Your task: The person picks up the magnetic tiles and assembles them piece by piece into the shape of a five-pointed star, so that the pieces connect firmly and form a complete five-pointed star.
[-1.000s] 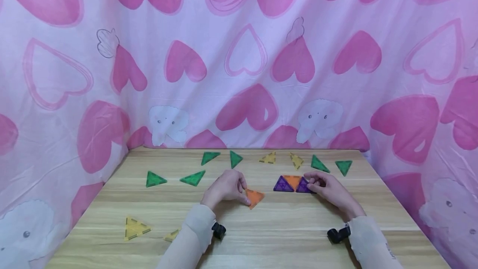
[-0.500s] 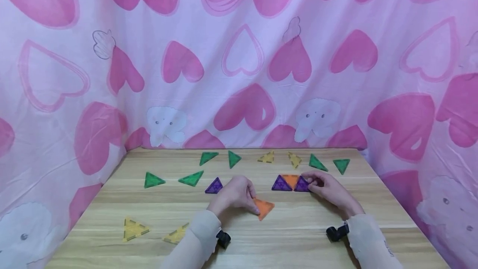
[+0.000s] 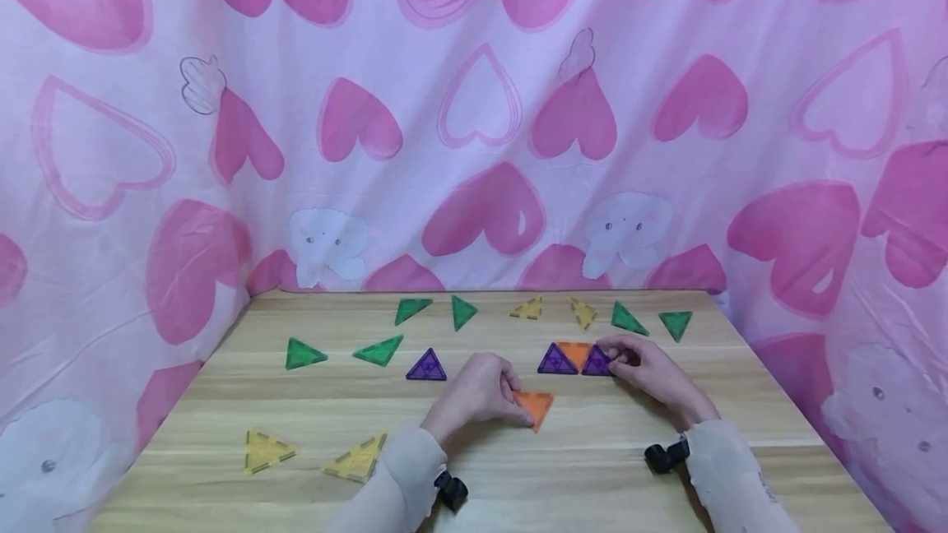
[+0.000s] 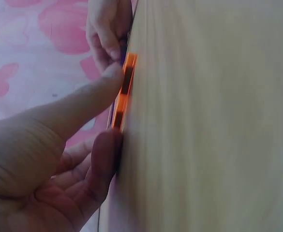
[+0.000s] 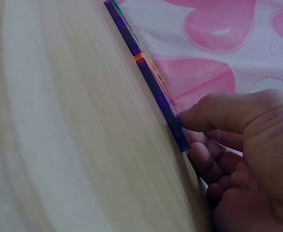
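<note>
My left hand [image 3: 485,389] pinches an orange triangular magnetic tile [image 3: 536,408] at its left side, thumb on the near side. In the left wrist view this orange tile [image 4: 126,87] shows edge-on between thumb and finger, low over the wood. Farther back, two purple triangular tiles flank an inverted orange triangle [image 3: 574,354] in a row. My right hand [image 3: 652,368] holds the right purple triangular tile [image 3: 596,361] at its outer corner; the right wrist view shows thumb and fingers on that purple tile [image 5: 163,104]. The left purple tile [image 3: 555,359] lies untouched.
Another purple triangle [image 3: 426,365] lies left of my left hand. Several green triangles [image 3: 379,350] and two small yellow triangles [image 3: 527,308] lie toward the back. Two larger yellow triangles [image 3: 268,451] lie at the near left of the wooden table [image 3: 592,475]. A heart-patterned curtain [image 3: 481,187] stands behind.
My left hand has moved right and a little nearer with the orange tile, which has turned so a flat edge faces away. A purple triangle has come into view behind it. My right hand stays put.
</note>
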Demonstrator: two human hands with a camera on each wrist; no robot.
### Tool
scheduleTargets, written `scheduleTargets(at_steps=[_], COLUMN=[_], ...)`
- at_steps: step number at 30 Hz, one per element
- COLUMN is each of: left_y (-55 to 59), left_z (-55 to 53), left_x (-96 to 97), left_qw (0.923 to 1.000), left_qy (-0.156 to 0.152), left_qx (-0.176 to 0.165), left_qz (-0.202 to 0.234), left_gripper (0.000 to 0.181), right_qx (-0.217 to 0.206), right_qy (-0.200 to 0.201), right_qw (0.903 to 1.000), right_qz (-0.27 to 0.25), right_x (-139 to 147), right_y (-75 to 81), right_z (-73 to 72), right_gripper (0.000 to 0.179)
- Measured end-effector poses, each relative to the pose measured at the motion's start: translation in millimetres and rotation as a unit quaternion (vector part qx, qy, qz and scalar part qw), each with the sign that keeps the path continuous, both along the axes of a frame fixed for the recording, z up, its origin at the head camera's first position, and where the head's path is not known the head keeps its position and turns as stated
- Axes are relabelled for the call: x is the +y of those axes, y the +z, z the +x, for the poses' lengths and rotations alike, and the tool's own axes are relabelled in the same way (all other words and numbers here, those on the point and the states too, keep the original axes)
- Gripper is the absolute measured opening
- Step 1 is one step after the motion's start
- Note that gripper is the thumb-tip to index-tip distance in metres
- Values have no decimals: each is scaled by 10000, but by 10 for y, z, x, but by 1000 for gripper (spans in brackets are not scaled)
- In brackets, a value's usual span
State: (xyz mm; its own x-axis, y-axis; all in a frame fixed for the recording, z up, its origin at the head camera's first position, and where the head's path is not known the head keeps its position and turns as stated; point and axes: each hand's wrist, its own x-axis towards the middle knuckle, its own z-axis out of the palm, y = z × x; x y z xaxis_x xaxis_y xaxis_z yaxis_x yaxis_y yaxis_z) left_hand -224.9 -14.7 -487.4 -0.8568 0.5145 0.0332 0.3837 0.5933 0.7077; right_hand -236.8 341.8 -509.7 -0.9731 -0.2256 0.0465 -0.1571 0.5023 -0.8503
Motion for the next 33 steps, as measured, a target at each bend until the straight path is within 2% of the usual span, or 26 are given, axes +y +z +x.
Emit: scheduleTargets(at_steps=[4,11,17,23,27,33], left_y=[-34,-70,-120,-150,-164,-165], left_z=[58,120,138,189,205,221], left_x=[71,57,158,339,457,678], left_qw=[9995,9947,9956,9945,9926,9910], left_qy=[158,141,137,348,491,667], left_qx=[8,-588,-327,-192,-222,-288], left_qz=[260,827,863,973,1091,1126], left_gripper=[42,40,36,35,35,36], right_qx=[75,136,127,1,-88,64], right_qy=[13,123,14,-37,-160,-47], right_qw=[10000,9998,9999,10000,9998,9998], right_qz=[-26,37,115,78,84,184], right_x=[-15,-45,-14,1,6,2], right_y=[-3,-24,-3,-1,-10,-8], right_z=[9,6,10,26,26,-4], right_gripper=[43,41,41,42,41,40])
